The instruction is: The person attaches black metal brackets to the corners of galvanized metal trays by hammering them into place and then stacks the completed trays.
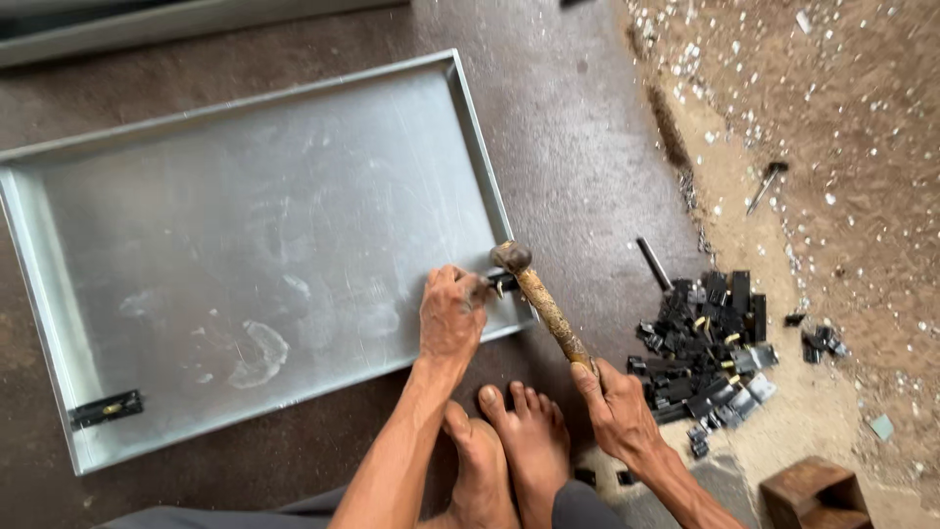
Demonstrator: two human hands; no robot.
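A shallow grey sheet-metal tray (245,225) lies on the floor in front of me. My left hand (452,312) rests inside its near right corner, fingers pinching a small black fitting (501,284) against the tray's rim. My right hand (617,407) grips the wooden handle of a hammer (546,309). The hammer's rounded head (510,257) sits just above the black fitting, at the tray's right edge. Another black fitting (106,408) is fixed in the tray's near left corner.
A pile of small black fittings (707,353) lies on the floor to the right, with a few strays beyond. My bare feet (509,451) rest just below the tray. A wooden block (815,495) sits at bottom right. A nail-like tool (766,184) lies on sandy, littered ground.
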